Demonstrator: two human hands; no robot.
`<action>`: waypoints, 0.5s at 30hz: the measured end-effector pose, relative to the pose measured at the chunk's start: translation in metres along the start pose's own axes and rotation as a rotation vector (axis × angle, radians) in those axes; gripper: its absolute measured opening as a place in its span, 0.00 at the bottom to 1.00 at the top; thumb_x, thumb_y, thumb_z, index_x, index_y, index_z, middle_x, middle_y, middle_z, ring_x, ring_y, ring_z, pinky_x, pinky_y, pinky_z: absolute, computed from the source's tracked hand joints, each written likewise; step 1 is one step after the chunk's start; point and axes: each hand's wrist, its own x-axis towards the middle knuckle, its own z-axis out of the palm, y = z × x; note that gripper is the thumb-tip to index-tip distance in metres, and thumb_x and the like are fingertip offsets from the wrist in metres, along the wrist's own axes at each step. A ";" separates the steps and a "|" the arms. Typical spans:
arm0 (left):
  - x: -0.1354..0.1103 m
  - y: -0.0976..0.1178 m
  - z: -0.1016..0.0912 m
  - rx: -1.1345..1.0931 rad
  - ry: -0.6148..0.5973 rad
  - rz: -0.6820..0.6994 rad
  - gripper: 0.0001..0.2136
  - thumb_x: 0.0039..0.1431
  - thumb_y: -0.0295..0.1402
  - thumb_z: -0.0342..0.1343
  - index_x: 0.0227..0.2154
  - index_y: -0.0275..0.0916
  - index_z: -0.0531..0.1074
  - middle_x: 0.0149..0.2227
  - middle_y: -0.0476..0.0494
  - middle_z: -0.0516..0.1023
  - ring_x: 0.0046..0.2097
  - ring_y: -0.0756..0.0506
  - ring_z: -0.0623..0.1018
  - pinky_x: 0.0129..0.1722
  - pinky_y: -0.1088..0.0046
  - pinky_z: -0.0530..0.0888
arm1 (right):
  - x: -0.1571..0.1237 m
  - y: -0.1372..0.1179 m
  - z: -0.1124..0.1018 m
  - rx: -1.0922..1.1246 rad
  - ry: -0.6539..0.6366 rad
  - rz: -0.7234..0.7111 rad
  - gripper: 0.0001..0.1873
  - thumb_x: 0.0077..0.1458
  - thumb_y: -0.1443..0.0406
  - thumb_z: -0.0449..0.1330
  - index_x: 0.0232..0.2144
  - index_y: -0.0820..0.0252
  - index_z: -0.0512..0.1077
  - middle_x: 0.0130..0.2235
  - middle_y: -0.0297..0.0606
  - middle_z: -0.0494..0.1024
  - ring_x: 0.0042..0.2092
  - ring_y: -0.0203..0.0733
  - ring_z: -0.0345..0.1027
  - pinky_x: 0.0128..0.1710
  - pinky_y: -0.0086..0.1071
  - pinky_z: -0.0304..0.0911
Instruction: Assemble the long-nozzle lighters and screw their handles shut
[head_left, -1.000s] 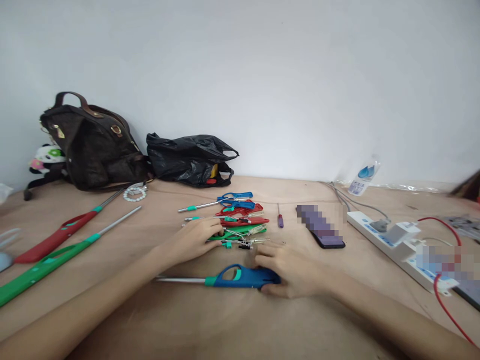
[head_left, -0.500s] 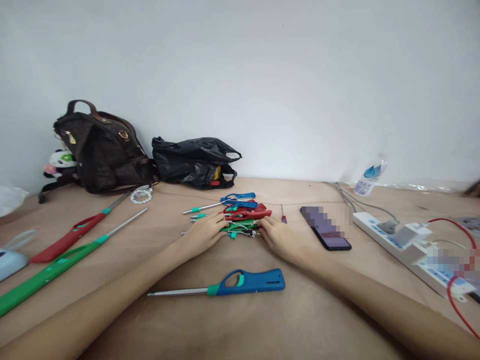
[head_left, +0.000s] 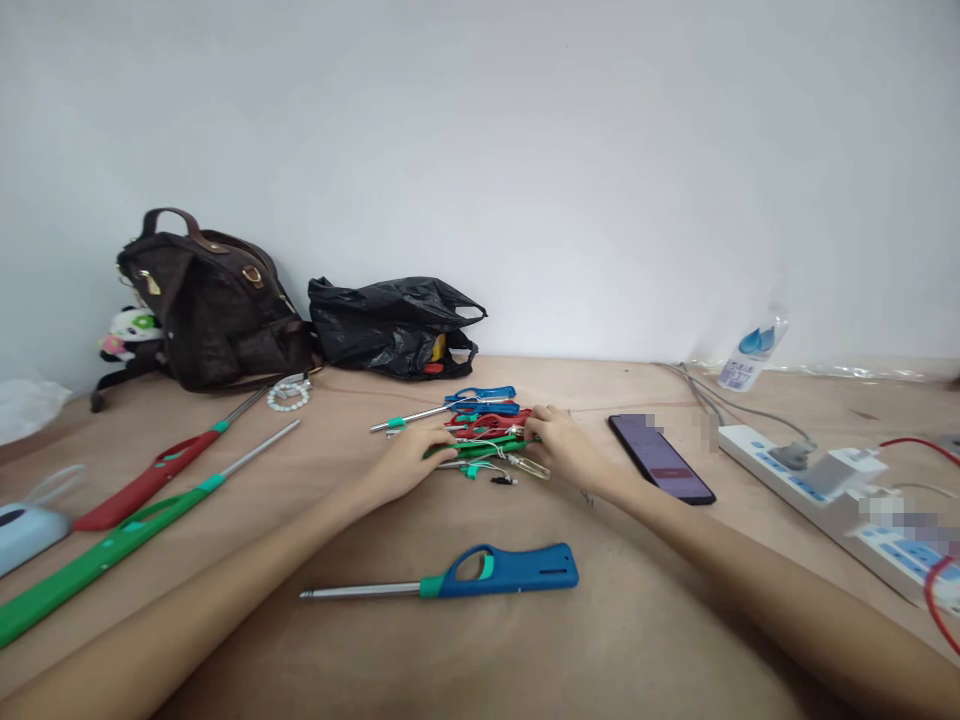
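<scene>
Between my hands lies a green lighter casing [head_left: 484, 448], part of a small pile of opened lighter parts. My left hand [head_left: 409, 458] has its fingers closed at the casing's left end. My right hand [head_left: 559, 445] is closed round its right end, partly hiding a red casing [head_left: 491, 424] behind. Blue casings [head_left: 484, 400] with a metal tube lie at the pile's far side. Thin white wires run over the parts. A clear, yellowish piece [head_left: 531, 467] and a small black piece [head_left: 504, 481] sit at the near side. Closer to me rests a whole blue lighter [head_left: 517, 570].
To the left lie a long red lighter [head_left: 154, 482] and a green one [head_left: 112, 545], near a bracelet [head_left: 289, 393]. A dark bag [head_left: 217, 310] and black plastic bag [head_left: 390, 325] stand behind. At right are a phone [head_left: 664, 460], power strip [head_left: 780, 475] and bottle [head_left: 754, 350].
The red casing nearest my hands has shifted back off the green one. My right hand has moved up slightly, and the clear piece now shows beside it. The view has shifted slightly.
</scene>
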 end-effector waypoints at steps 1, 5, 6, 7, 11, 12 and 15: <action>0.000 0.000 0.000 -0.006 0.009 0.001 0.10 0.63 0.34 0.49 0.33 0.38 0.74 0.40 0.43 0.79 0.47 0.40 0.74 0.48 0.65 0.68 | 0.001 0.002 -0.005 -0.017 -0.005 0.007 0.02 0.56 0.71 0.58 0.33 0.63 0.70 0.41 0.44 0.73 0.44 0.45 0.65 0.42 0.34 0.59; 0.001 -0.002 0.001 -0.009 0.030 -0.008 0.11 0.64 0.34 0.47 0.33 0.38 0.74 0.38 0.44 0.79 0.43 0.41 0.76 0.44 0.66 0.70 | -0.002 0.005 -0.023 -0.159 -0.024 -0.019 0.06 0.59 0.71 0.54 0.32 0.62 0.70 0.37 0.43 0.75 0.41 0.45 0.65 0.41 0.35 0.56; 0.001 -0.002 0.002 -0.006 0.033 -0.012 0.11 0.64 0.34 0.47 0.33 0.38 0.74 0.38 0.44 0.78 0.43 0.41 0.76 0.44 0.66 0.70 | -0.003 0.004 -0.026 -0.204 -0.015 -0.034 0.08 0.60 0.71 0.52 0.32 0.63 0.70 0.37 0.44 0.75 0.41 0.46 0.64 0.41 0.36 0.56; 0.001 -0.002 0.003 -0.005 0.039 -0.011 0.11 0.64 0.33 0.47 0.34 0.38 0.74 0.39 0.44 0.78 0.44 0.41 0.76 0.44 0.66 0.70 | -0.005 0.003 -0.028 -0.246 -0.001 -0.049 0.09 0.61 0.71 0.50 0.33 0.63 0.70 0.37 0.45 0.75 0.40 0.46 0.64 0.41 0.36 0.55; -0.001 -0.002 0.006 0.006 0.083 0.008 0.10 0.64 0.32 0.48 0.34 0.38 0.74 0.41 0.43 0.78 0.48 0.40 0.75 0.46 0.66 0.70 | -0.012 -0.005 -0.031 -0.356 0.025 -0.091 0.10 0.62 0.72 0.48 0.36 0.65 0.70 0.38 0.47 0.75 0.39 0.47 0.64 0.39 0.36 0.55; -0.001 -0.002 0.008 0.011 0.097 0.008 0.10 0.64 0.32 0.48 0.34 0.38 0.74 0.40 0.43 0.78 0.46 0.40 0.75 0.45 0.66 0.71 | -0.013 -0.007 -0.032 -0.372 0.015 -0.093 0.10 0.61 0.73 0.49 0.36 0.65 0.70 0.37 0.47 0.75 0.38 0.46 0.64 0.38 0.35 0.55; -0.003 -0.005 0.011 0.042 0.158 0.006 0.11 0.64 0.32 0.47 0.32 0.38 0.74 0.37 0.43 0.79 0.41 0.42 0.77 0.43 0.67 0.72 | -0.011 -0.011 -0.038 -0.417 -0.016 -0.081 0.10 0.58 0.76 0.50 0.34 0.65 0.70 0.34 0.45 0.76 0.37 0.47 0.64 0.35 0.34 0.54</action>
